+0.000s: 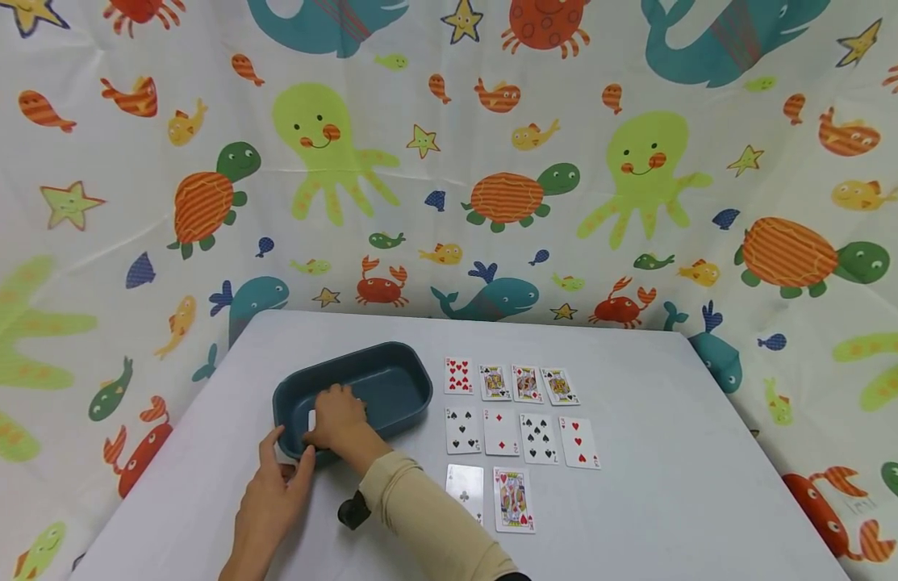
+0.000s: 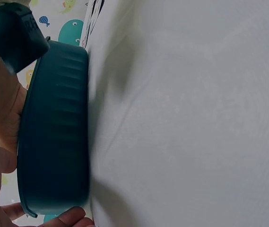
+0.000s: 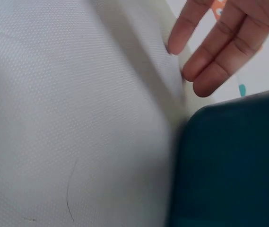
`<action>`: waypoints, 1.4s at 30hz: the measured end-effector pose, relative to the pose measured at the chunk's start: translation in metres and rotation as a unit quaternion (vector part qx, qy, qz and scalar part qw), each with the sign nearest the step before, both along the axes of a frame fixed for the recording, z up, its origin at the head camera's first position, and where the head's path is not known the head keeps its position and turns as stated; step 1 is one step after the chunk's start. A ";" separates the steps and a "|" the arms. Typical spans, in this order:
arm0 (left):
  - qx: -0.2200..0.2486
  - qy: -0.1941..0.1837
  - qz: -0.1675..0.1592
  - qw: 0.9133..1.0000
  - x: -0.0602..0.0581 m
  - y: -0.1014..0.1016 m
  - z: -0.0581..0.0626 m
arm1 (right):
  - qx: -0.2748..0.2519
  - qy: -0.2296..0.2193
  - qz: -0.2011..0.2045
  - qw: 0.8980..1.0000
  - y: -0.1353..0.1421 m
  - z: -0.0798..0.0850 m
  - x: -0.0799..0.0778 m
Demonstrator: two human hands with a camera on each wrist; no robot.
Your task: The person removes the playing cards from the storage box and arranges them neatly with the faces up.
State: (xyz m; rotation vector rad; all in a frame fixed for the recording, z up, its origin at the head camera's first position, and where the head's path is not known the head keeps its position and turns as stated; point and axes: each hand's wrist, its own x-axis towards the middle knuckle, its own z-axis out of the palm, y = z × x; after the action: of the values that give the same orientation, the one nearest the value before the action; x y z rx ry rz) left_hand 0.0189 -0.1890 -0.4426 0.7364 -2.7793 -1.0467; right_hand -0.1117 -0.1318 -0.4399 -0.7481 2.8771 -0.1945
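Note:
A dark teal plastic tub [image 1: 390, 355] stands at the left of the white table. My right hand [image 1: 340, 418] reaches down into its left end, fingers bent. A small white piece [image 1: 311, 420] shows beside that hand, mostly covered by it; I cannot tell whether the fingers hold it. My left hand [image 1: 270, 492] is at the tub's front left corner, thumb and fingers at the rim. The left wrist view shows left-hand fingertips [image 2: 70, 216] near the tub's base. In the right wrist view, extended fingers [image 3: 219, 56] lie beside the tub wall [image 3: 233, 161].
Face-up playing cards lie in three rows right of the tub, among them a ten of hearts [image 1: 459, 376], a two of diamonds [image 1: 502, 432] and a king of hearts [image 1: 514, 500]. My right sleeve [image 1: 427, 508] partly covers a club card [image 1: 466, 488]. A sea-animal curtain [image 1: 434, 226] hangs behind.

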 end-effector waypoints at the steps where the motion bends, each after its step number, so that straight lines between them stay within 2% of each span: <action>1: 0.000 -0.001 0.000 1.000 0.000 0.000 0.000 | -0.007 -0.002 0.000 1.000 0.001 -0.001 -0.001; 6: -0.001 -0.005 -0.001 1.000 0.000 0.001 0.001 | -0.054 -0.018 -0.006 0.998 0.008 -0.005 -0.009; 11: 0.003 -0.010 -0.002 1.000 0.000 0.001 0.002 | -0.107 -0.049 -0.013 0.993 0.017 0.001 -0.013; 16: 0.007 -0.017 0.000 1.000 0.000 0.000 0.001 | -0.188 -0.086 -0.019 0.978 0.027 0.006 -0.015; 22: 0.002 -0.025 -0.002 1.000 -0.001 0.000 0.001 | -0.259 -0.099 -0.020 0.960 0.039 0.009 -0.016; 26: -0.002 -0.026 -0.003 1.000 -0.002 -0.001 0.001 | -0.311 -0.114 -0.028 0.943 0.047 0.010 -0.016; 31: 0.001 -0.031 -0.004 1.000 -0.003 -0.002 0.001 | -0.382 -0.152 -0.041 0.911 0.058 0.012 -0.014; 34: 0.007 -0.033 -0.005 0.999 -0.002 -0.003 0.001 | -0.413 -0.165 -0.041 0.895 0.065 0.014 -0.013; 38: 0.011 -0.036 -0.006 0.999 -0.002 -0.003 0.002 | -0.446 -0.175 -0.039 0.877 0.074 0.018 -0.011; 42: 0.014 -0.037 -0.006 0.999 -0.002 -0.004 0.003 | -0.468 -0.181 -0.034 0.864 0.085 0.024 -0.007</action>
State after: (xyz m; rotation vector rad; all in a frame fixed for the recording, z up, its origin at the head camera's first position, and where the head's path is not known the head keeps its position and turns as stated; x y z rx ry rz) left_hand 0.0171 -0.1927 -0.4400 0.7787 -2.8400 -1.0844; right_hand -0.1189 -0.0464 -0.4161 -0.6104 2.3168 -1.6163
